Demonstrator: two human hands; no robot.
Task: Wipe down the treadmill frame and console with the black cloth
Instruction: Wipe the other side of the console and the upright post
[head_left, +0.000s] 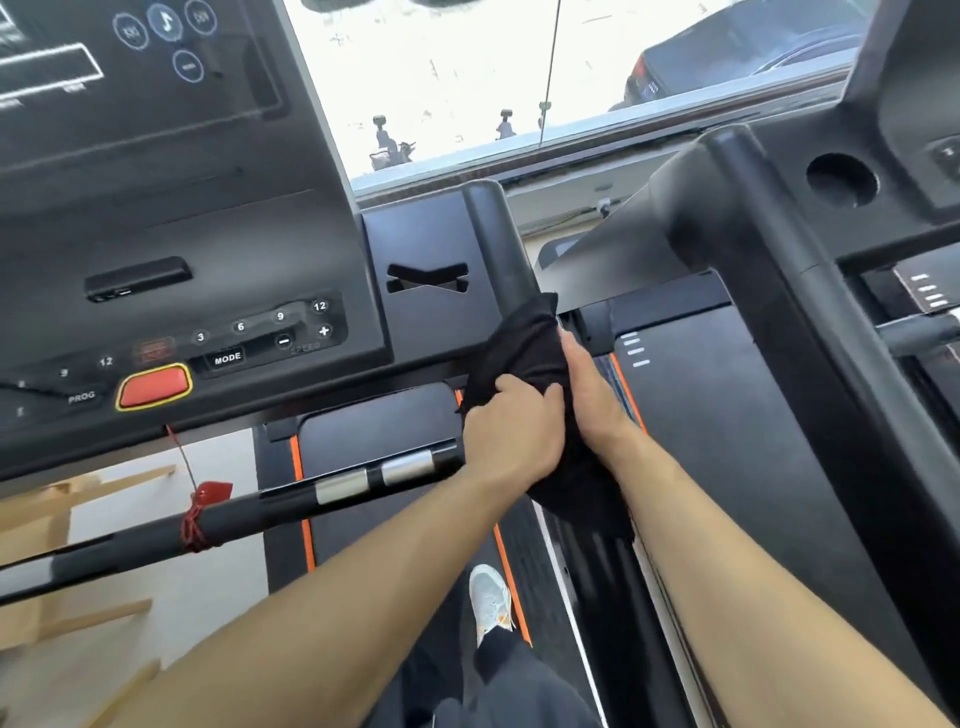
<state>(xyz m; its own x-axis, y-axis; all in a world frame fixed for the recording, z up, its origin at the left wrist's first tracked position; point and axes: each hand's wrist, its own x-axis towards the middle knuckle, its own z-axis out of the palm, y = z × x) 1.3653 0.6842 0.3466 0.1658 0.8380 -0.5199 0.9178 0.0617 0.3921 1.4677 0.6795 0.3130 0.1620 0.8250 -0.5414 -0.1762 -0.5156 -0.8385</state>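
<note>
The black cloth (524, 345) is wrapped around the treadmill's right handrail (493, 234), a thick black bar that rises beside the console (182, 208). My left hand (511, 434) clutches the cloth from the left, fingers curled into the fabric. My right hand (589, 387) presses the cloth against the bar from the right side. A loose end of the cloth hangs down below both wrists. The console has a dark screen, numbered speed buttons and a red stop button (153, 387).
A front crossbar (208, 519) with silver pulse sensors and a red safety cord runs left below the console. A second treadmill (779, 322) stands close on the right. My white shoe (488, 603) rests on the belt. A window lies ahead.
</note>
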